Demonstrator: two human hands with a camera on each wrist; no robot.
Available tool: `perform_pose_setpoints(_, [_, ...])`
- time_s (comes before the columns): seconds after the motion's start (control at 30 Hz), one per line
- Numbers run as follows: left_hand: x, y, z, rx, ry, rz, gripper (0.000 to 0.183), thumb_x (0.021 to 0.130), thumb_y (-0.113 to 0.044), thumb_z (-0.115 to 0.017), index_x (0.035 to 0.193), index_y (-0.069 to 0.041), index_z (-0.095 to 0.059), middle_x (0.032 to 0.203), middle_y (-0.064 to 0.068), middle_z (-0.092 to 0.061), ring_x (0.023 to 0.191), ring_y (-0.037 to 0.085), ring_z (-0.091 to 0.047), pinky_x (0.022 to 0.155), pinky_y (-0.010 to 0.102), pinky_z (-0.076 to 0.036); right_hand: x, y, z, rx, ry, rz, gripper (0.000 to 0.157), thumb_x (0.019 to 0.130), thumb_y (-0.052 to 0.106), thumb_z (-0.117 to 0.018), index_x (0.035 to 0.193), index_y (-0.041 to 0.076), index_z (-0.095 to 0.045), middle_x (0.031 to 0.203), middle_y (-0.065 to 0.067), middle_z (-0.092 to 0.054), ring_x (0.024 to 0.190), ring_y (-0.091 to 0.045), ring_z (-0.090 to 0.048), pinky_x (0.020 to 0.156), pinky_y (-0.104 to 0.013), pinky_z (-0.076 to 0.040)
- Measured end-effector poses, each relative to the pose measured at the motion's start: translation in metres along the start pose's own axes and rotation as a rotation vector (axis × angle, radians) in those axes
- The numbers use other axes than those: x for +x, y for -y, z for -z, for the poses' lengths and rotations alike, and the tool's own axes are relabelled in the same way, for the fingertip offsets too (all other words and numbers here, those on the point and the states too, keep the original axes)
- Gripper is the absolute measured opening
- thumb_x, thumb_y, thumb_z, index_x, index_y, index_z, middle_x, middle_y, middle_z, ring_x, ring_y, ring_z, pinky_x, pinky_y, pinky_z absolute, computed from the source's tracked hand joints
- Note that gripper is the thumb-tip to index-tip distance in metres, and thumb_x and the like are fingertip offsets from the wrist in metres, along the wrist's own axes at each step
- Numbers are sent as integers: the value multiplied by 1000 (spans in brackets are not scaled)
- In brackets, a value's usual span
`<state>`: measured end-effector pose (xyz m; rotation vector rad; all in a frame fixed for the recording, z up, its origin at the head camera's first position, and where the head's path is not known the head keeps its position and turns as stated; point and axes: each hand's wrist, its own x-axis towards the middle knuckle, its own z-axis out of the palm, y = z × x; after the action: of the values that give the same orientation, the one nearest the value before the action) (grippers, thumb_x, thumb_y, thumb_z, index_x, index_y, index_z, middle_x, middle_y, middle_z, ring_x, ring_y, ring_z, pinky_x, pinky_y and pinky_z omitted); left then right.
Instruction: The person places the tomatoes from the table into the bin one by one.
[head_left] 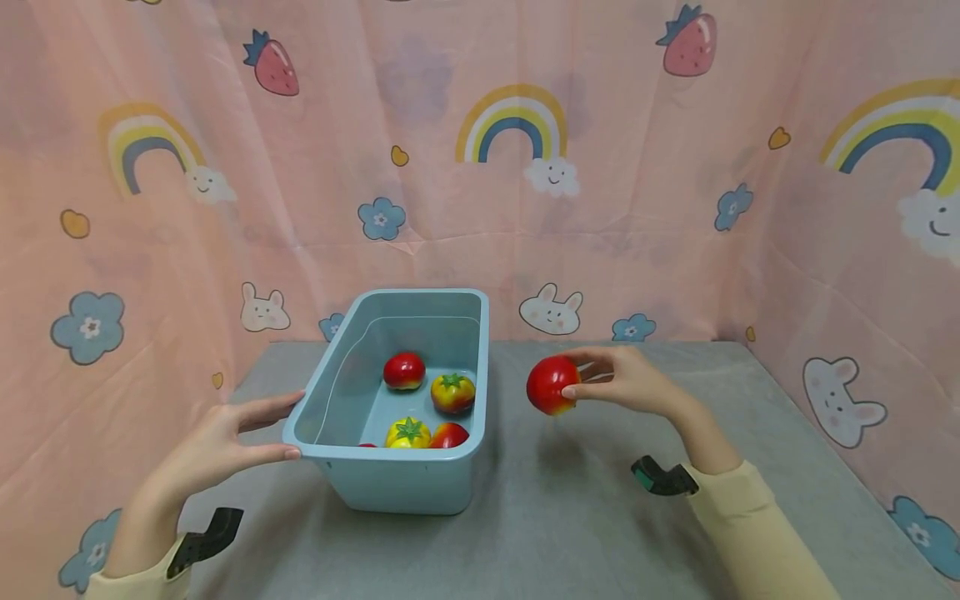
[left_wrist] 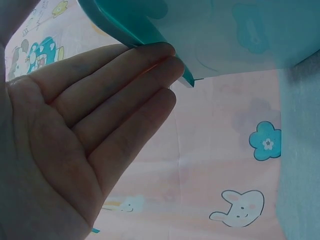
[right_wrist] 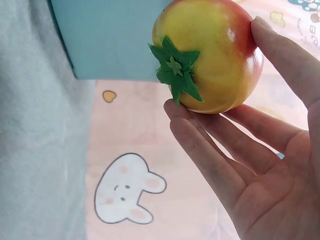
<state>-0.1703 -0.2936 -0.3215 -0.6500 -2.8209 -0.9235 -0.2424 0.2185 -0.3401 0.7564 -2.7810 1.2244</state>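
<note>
My right hand (head_left: 622, 379) holds a red-and-yellow toy tomato (head_left: 551, 385) above the table, right of a light blue plastic bin (head_left: 397, 479). In the right wrist view, thumb and fingertips pinch the tomato (right_wrist: 215, 55), whose green leafy top faces the camera. At the bin's near left corner, my left hand (head_left: 217, 450) touches the rim with thumb and fingertips. Its fingers (left_wrist: 120, 95) look straight in the left wrist view, their tips against the rim. Inside the bin lie several more tomatoes, among them a red one (head_left: 404, 370) and a yellow one (head_left: 408, 432); the front wall partly hides some.
A grey cloth-covered table (head_left: 555, 533) lies under the bin. Behind and at both sides hangs a pink curtain (head_left: 630, 225) printed with rainbows, rabbits and flowers. Each wrist wears a black camera mount, such as the right one (head_left: 663, 477).
</note>
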Motion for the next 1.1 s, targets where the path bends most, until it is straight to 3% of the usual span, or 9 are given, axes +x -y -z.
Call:
perform_pose_setpoints(0.67, [0, 2, -1, 7, 7, 6, 66, 77, -39, -77, 136, -19, -53, 131, 0, -60, 113, -8, -51, 85, 18, -45, 12, 17, 17, -41, 18, 21, 56, 79, 34, -77, 128, 13, -60, 114, -8, -68, 99, -26, -66, 74, -36, -57])
perform_pose_setpoints(0.9, [1, 0, 0, 17, 8, 1, 66, 77, -39, -77, 136, -20, -53, 131, -1, -60, 115, 2, -56, 86, 18, -46, 21, 25, 20, -65, 14, 82, 56, 79, 30, -77, 127, 9, -60, 114, -10, -68, 98, -27, -67, 74, -36, -57])
perform_pose_setpoints(1.1, [1, 0, 0, 20, 11, 5, 67, 77, -40, -77, 136, -20, -53, 130, -1, -60, 114, 3, -57, 85, 18, -46, 28, 33, 22, -88, 17, 107, 55, 79, 29, -77, 127, 8, -60, 114, -12, -67, 98, -28, -67, 76, -38, -56])
